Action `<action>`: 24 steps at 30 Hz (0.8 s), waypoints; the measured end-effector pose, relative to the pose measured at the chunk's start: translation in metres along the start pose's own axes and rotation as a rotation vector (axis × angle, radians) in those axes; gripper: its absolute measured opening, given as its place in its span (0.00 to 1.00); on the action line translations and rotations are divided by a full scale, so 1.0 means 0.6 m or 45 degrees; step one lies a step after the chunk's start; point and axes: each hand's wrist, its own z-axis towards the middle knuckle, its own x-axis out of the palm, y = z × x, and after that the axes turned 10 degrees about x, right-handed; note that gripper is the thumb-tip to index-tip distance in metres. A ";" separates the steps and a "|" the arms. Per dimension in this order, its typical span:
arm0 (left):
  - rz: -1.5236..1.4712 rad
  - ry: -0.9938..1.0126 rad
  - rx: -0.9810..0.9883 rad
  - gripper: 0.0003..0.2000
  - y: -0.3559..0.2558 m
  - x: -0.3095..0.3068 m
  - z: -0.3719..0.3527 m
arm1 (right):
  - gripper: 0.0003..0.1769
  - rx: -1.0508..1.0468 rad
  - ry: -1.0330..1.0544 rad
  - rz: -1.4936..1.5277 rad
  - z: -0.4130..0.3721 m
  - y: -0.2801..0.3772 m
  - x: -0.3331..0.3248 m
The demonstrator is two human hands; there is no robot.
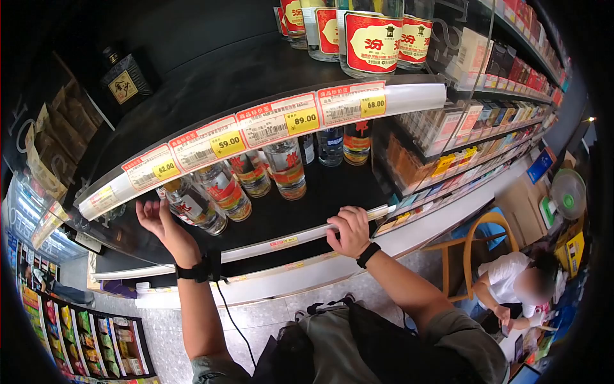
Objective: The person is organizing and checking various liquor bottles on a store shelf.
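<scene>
My left hand (155, 219) is raised beside the leftmost clear bottle (197, 206) on the lower black shelf (326, 195), its fingers spread and partly curled near the bottle's upper part. Whether they touch it is not clear. More clear bottles with red and white labels (286, 169) stand to the right. My right hand (350, 230) rests on the white front edge (307, 237) of that shelf, fingers curled over it. Above, a curved strip of price tags (275, 123) partly hides the bottle tops.
Large red-labelled bottles (371, 40) and a dark square bottle (125, 80) stand on the upper shelf. Small boxes (441, 125) fill racks at the right. A seated person (511, 281) is near a wooden chair (470, 246). Snack racks (83, 336) stand lower left.
</scene>
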 end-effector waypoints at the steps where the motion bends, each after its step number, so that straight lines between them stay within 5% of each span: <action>1: 0.054 0.093 -0.010 0.32 0.003 0.005 0.004 | 0.17 0.003 0.000 -0.006 -0.001 -0.001 0.000; 5: 0.172 0.470 -0.070 0.35 0.029 0.006 0.019 | 0.17 0.002 -0.006 -0.031 -0.002 0.000 0.002; 19: 0.534 0.579 0.205 0.30 0.041 -0.003 0.015 | 0.18 0.015 -0.012 -0.053 -0.007 -0.003 0.007; 24: 0.472 0.647 0.092 0.30 0.053 -0.022 0.032 | 0.18 0.011 -0.044 -0.064 -0.004 0.002 0.005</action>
